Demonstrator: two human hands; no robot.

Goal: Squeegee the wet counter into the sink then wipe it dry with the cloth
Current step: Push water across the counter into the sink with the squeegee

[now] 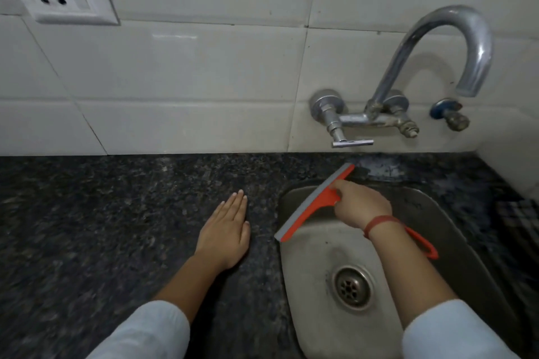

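Squeegee is gripped by right hand over sink edge; left hand is laid flat, empty, on counter.

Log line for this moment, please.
phase: squeegeeing | right hand: holding squeegee, blade at sink left rim | left hand: flat on counter | cloth: unused
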